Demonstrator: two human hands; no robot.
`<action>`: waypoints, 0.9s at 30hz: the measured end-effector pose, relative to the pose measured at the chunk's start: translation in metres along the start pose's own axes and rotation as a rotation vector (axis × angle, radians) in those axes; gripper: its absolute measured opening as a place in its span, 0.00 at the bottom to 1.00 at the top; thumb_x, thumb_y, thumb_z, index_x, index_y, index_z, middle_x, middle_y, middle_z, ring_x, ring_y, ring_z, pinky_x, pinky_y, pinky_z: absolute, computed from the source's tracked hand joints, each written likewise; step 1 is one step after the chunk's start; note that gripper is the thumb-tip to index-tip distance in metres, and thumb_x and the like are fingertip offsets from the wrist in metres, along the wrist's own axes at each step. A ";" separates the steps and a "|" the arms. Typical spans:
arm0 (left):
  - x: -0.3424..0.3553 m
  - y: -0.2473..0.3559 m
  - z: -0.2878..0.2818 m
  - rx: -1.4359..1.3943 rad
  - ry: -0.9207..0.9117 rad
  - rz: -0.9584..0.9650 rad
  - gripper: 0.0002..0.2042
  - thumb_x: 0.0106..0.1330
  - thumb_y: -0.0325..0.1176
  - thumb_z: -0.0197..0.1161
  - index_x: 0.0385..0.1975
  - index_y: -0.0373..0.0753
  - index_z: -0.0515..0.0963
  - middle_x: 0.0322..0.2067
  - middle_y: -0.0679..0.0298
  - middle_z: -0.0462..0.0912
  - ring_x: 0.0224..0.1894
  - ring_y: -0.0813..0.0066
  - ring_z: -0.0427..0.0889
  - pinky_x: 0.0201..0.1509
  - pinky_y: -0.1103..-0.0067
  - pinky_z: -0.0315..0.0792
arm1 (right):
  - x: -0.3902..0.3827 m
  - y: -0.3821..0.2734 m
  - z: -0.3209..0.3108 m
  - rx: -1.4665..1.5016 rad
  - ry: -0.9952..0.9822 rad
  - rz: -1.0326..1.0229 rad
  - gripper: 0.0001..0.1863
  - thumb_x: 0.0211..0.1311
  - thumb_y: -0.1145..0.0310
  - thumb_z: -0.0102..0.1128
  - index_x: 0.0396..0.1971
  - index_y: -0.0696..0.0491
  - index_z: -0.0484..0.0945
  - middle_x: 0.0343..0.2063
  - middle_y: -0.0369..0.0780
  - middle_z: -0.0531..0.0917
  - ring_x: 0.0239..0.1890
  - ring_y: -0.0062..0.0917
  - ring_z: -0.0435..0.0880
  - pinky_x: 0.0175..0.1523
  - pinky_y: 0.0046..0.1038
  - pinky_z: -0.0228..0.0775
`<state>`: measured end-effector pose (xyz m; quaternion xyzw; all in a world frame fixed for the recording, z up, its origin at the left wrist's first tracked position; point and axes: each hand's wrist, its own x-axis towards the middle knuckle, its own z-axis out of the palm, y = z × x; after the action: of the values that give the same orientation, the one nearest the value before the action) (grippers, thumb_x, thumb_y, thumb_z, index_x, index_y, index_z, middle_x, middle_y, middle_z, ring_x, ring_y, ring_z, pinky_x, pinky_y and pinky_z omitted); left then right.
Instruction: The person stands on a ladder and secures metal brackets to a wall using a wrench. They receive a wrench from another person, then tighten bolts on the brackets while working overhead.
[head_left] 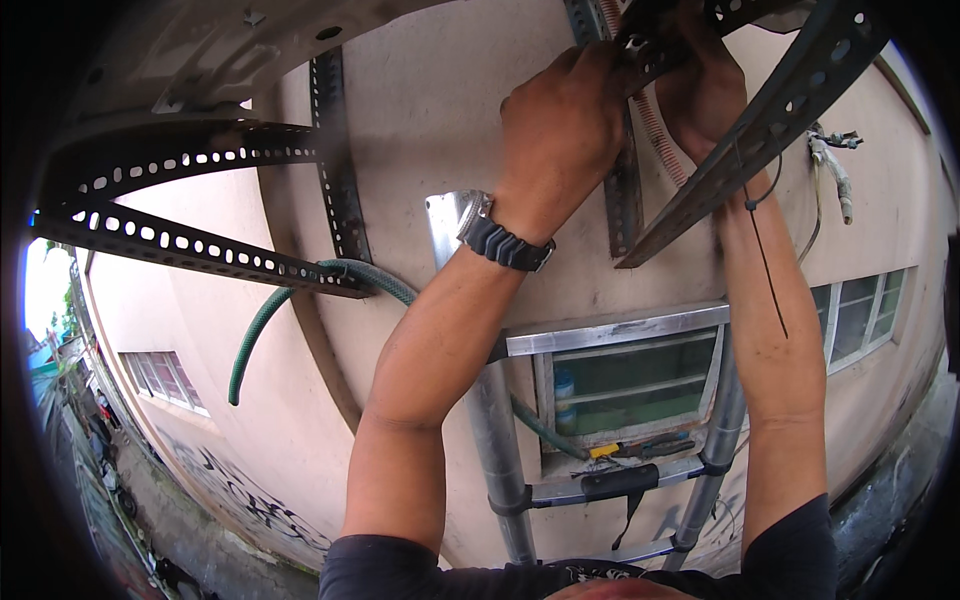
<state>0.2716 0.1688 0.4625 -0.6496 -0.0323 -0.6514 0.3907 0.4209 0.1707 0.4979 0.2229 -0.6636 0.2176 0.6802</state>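
Observation:
Both my arms reach up to a black perforated angle-iron bracket (775, 125) on the wall. My left hand (565, 125), with a dark watch (505, 245) on its wrist, is closed at the bracket's upper part. What its curled fingers hold is hidden. Beyond the slanted brace is my right hand (705, 100), raised close to the left one; its fingers are mostly hidden in shadow and behind metal. A pinkish ribbed tube (657, 140) runs between the hands. Around the brace hangs a black cable tie (768, 265), its long tail pointing down past my right forearm.
A metal telescopic ladder (495, 440) leans below me at a window (630, 380). Pliers with dark handles (655, 445) and a yellow-handled tool (605, 451) lie at the sill. Another perforated bracket (210, 245), a green hose (250, 345) and wall wiring (832, 170) flank my arms.

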 end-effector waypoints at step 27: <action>0.061 0.022 -0.054 0.462 -0.303 0.401 0.05 0.63 0.29 0.61 0.30 0.40 0.84 0.26 0.55 0.86 0.30 0.57 0.87 0.32 0.67 0.79 | -0.004 -0.003 0.013 -0.307 -0.096 -0.010 0.22 0.74 0.52 0.59 0.55 0.55 0.77 0.48 0.40 0.85 0.53 0.29 0.83 0.58 0.33 0.76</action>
<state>0.2485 0.0955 0.4971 -0.6269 -0.1084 -0.4333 0.6384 0.4125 0.1606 0.4947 0.1294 -0.7197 0.0994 0.6749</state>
